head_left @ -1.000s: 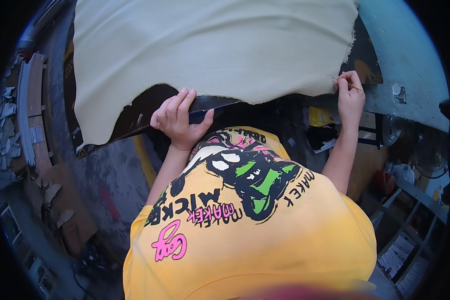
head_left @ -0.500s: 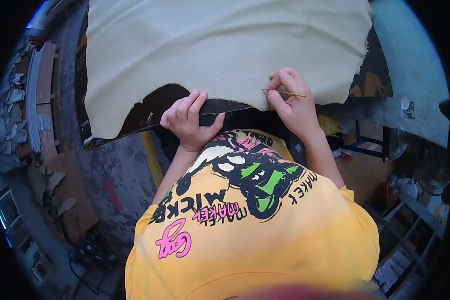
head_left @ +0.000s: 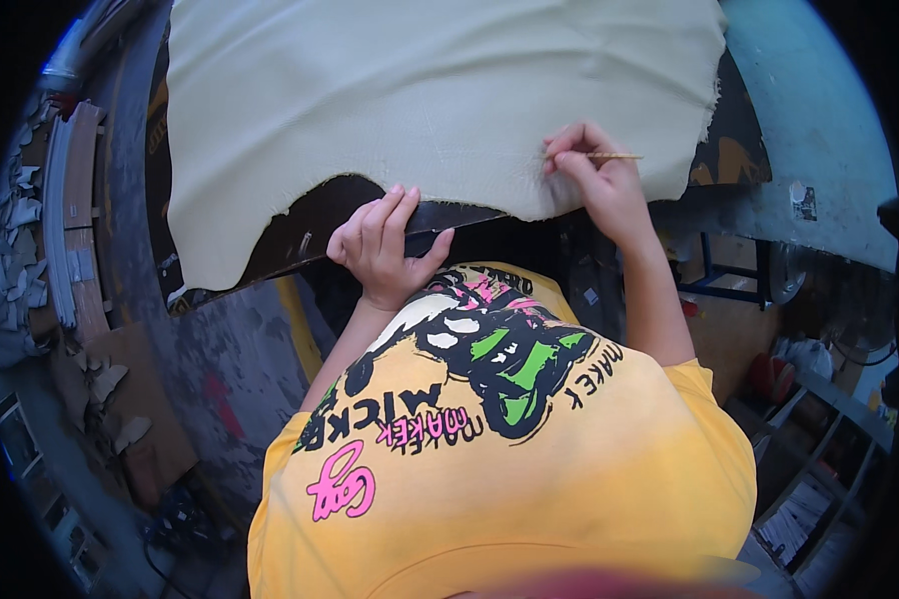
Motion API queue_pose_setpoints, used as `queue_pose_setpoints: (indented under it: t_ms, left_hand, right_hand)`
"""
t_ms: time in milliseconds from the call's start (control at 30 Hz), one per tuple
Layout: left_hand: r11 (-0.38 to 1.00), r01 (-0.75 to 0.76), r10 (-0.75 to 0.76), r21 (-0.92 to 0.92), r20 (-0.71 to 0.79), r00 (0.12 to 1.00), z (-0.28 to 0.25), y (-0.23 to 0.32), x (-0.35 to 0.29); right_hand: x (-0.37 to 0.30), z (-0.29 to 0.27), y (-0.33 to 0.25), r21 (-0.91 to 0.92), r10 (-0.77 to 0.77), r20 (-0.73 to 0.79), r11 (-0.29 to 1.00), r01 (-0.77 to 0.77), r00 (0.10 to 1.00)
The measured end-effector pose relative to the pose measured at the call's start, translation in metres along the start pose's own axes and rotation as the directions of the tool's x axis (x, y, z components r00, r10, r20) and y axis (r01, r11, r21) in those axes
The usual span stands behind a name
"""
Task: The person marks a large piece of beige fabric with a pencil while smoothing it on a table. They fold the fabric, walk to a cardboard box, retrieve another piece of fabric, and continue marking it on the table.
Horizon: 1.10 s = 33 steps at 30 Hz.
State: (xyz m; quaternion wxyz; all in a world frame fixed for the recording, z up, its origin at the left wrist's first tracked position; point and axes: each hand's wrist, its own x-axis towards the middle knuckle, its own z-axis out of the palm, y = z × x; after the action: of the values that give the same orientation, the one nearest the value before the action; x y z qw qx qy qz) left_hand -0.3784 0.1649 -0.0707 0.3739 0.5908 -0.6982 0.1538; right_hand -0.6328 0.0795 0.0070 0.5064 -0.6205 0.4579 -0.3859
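Note:
A large pale leather hide [head_left: 420, 110] lies over a dark board, its near edge ragged and curved. My right hand [head_left: 601, 185] is closed in a pinch on a thin gold pen [head_left: 617, 156], a slim stick held close to the hide's surface. Its tip is partly hidden and blurred by the fingers. At the hide's near edge, my left hand [head_left: 382, 240] rests with fingers stretched out, fingertips touching the hide and thumb apart on the board's rim.
The dark board [head_left: 295, 240] shows below the curved cut-out in the hide. To the right stands a pale blue-green table [head_left: 819, 120]. Leather scraps [head_left: 20, 225] and long strips [head_left: 60, 215] lie at the left. A metal rack [head_left: 819, 479] is at the lower right.
My right hand has shifted a little right and up along the hide with the pen, which now lies more level. My left hand stays at the hide's edge. The whole view has shifted slightly.

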Motion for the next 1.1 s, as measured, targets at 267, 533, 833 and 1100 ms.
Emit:
queue_pose_setpoints:
  t_ms: [267, 533, 833, 1100]
  left_hand:
    - [1.0, -0.01, 0.01, 0.0, 0.011, 1.0, -0.002, 0.001, 0.0]
    - [1.0, 0.011, -0.011, 0.025, -0.005, 1.0, 0.001, 0.003, -0.002]
    - [0.999, 0.017, -0.017, 0.034, 0.001, 1.0, 0.001, 0.004, -0.002]
    - [0.999, -0.006, 0.006, 0.032, 0.006, 1.0, -0.001, 0.003, 0.001]
  right_hand:
    - [0.082, -0.038, 0.031, -0.293, -0.124, -0.2, 0.954, 0.061, 0.972]
    - [0.08, -0.034, 0.031, -0.266, -0.148, -0.249, 0.961, 0.079, 0.957]
    - [0.05, -0.023, 0.024, -0.421, -0.158, -0.192, 0.905, 0.065, 0.969]
    - [0.069, -0.065, 0.005, 0.02, -0.114, -0.07, 0.993, 0.116, 0.991]
